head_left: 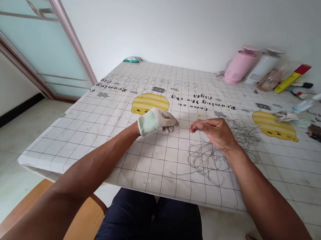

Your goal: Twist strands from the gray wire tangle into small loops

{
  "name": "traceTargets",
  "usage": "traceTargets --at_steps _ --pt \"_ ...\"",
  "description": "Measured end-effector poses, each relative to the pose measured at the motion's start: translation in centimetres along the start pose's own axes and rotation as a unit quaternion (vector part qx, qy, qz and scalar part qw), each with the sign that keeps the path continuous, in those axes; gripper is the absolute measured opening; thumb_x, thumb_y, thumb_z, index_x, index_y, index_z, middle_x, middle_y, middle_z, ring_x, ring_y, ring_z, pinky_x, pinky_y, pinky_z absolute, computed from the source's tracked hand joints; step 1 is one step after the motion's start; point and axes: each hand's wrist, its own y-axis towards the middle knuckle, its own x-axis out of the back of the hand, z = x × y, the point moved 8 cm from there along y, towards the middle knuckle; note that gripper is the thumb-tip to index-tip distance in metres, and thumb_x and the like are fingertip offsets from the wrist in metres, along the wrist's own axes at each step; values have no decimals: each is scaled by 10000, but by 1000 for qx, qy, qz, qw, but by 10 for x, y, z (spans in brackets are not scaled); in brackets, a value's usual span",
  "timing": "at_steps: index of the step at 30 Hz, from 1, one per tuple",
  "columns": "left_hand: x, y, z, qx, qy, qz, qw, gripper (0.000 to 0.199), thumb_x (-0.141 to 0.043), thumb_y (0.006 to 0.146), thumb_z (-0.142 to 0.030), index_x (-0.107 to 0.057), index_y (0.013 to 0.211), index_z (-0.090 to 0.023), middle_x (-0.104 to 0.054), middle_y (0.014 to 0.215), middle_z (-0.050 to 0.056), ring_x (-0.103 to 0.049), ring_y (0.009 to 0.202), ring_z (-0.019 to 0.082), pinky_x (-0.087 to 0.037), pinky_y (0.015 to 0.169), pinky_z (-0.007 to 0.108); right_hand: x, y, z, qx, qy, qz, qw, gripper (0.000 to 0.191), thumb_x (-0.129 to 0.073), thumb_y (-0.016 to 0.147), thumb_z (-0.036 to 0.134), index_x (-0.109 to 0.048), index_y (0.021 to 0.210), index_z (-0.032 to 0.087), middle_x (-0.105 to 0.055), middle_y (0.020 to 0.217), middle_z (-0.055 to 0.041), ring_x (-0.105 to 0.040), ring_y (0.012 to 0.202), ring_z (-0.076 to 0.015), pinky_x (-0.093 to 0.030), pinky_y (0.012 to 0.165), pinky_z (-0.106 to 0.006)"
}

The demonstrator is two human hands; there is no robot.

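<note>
Our left hand [164, 121], in a pale fabric glove [148, 122], and our bare right hand [214, 131] pinch a faint, hair-thin strand [183, 128] in their fingers; a wiry grey tangle [207, 160] loops across the gridded tabletop [147, 166] beneath our right wrist.

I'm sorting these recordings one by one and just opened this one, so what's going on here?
Someone is working with thin grey strand at a table covered by a checked cloth. The gloved left hand and bare right hand face each other, fingertips pinched; any strand between them is too fine to be sure of. A loose grey tangle lies around and below the right hand, and a row of small grey loops lies farther back.
</note>
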Motion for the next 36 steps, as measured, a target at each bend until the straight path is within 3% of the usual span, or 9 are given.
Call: traceTargets --at_steps 5,9,14,19,25,31,36 --pt "17 7 5 -10 -138 -45 989 467 -678 978 -548 -807 973 -100 -744 814 115 -667 633 146 -552 628 294 15 0 7 45 36 -146 988 207 -870 875 484 -886 878 277 -838 1012 -85 -757 877 -267 -612 772 -450" --pt "1 5 6 14 -145 -14 989 481 -736 934 -559 -799 931 -82 -750 802 128 -667 630 152 -549 635 300 16 -1 15 72 59 -199 976 189 -841 908 472 -879 892 288 -829 1074 -85 -745 957 -273 -609 742 -422" --pt "-28 5 3 -26 -222 -44 974 346 -758 921 -352 -779 1164 -107 -787 1019 132 -692 730 132 -553 713 295 1 3 2 53 113 -193 973 168 -832 923 450 -880 938 289 -818 1138 -88 -720 1082 -268 -594 799 -389" --pt "-29 12 10 -54 -301 -82 949 285 -768 897 -325 -769 1085 -110 -741 966 88 -641 715 102 -509 697 270 -13 7 -16 11 137 -177 975 200 -851 895 471 -878 953 282 -810 1167 -90 -700 1099 -258 -571 825 -372" --pt "-26 14 7 -97 -303 -44 947 261 -787 892 -377 -770 926 -118 -709 913 80 -615 728 110 -506 693 257 -23 8 -18 10 149 -164 975 196 -863 882 450 -878 931 261 -806 1090 -90 -697 1044 -249 -543 787 -352" --pt "-26 14 8 -72 -321 -30 944 290 -826 853 -382 -711 837 -117 -692 840 64 -617 691 106 -507 680 254 -24 5 -12 15 149 -152 977 189 -858 888 445 -870 894 257 -791 1026 -83 -681 925 -221 -530 727 -338" --pt "-27 13 8 -55 -305 19 950 364 -872 801 -436 -719 826 -106 -696 790 68 -632 654 132 -510 654 286 -26 3 0 29 83 -90 992 185 -836 912 413 -874 853 242 -780 930 -71 -660 824 -197 -525 748 -347"
